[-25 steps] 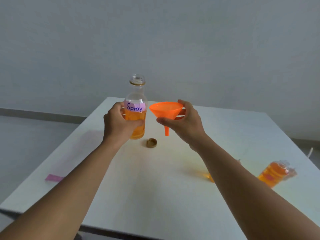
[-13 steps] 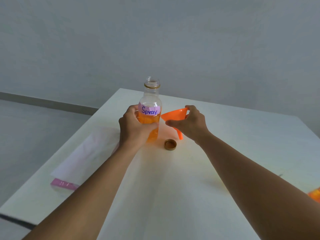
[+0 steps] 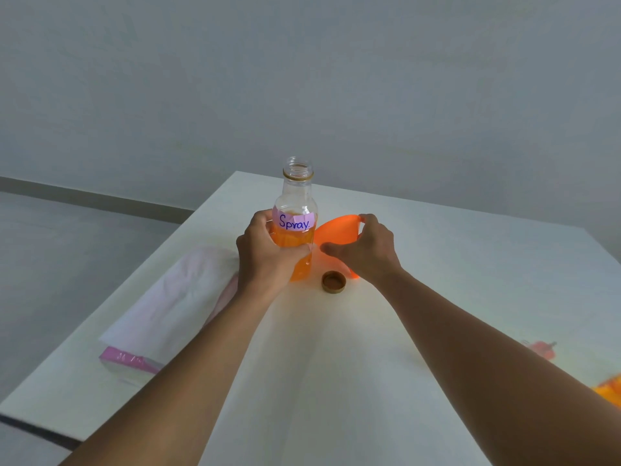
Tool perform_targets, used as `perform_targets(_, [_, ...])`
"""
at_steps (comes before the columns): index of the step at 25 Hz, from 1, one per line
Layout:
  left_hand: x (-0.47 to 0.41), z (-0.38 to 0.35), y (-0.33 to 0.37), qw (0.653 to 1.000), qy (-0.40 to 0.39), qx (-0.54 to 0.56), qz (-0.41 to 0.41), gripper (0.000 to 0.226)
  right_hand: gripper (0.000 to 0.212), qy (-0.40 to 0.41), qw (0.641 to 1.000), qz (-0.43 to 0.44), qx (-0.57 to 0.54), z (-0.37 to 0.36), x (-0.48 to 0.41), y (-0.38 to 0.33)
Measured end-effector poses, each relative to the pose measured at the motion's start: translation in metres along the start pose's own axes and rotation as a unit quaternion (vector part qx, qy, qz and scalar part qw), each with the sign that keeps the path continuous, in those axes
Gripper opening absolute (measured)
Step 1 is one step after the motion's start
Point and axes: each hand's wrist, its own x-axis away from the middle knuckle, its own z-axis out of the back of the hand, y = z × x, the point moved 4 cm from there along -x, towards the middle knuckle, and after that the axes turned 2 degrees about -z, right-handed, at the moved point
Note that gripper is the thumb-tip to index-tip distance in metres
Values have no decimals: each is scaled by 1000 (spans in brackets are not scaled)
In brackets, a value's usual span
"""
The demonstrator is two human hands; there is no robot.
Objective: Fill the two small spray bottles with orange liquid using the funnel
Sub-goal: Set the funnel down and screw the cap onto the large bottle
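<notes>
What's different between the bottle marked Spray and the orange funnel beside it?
The bottle is clear, partly filled with orange liquid; the funnel is solid orange. The bottle stands upright; the funnel is tipped, spout angled down toward the table. The bottle carries a pink label; the funnel has none. Both are held: bottle in the left hand, funnel in the right hand.

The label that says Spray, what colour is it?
The paper label on the clear plastic bottle is pink with blue writing, seen in the head view.
</notes>
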Motion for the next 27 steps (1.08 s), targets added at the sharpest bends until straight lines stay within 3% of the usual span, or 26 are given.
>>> perform_targets(4, [2,-3,-8,999,-10,25,-17,76,115,-10,1000,-6,-11,4,2,7])
perform_targets(6, [7,-4,-15,999,-17,33,-34,78,115,28,998,8,-55,16,11,12])
perform_targets(8, [15,-7,-24,998,-33,18,-41,79,92,106,987,79,-96,33,29,17])
perform_targets(10, [24,-11,-35,997,-42,-7,-58,76,60,124,970,194,-82,40,49,20])
perform_targets(13, [27,-15,-46,995,-41,-28,-86,74,41,-3,954,297,40,25,72,20])
perform_targets(16, [26,-18,-47,993,-43,-47,-99,72,57,-100,944,273,157,1,77,18])
perform_targets(20, [25,-18,-49,992,-44,-48,-108,71,48,-95,940,274,177,-7,75,9])
perform_targets(25, [22,-18,-50,993,-39,-52,-100,65,30,58,965,253,21,37,57,-21])
perform_targets(27, [20,-18,-51,994,-33,-52,-95,60,28,68,971,214,-76,63,49,-46])
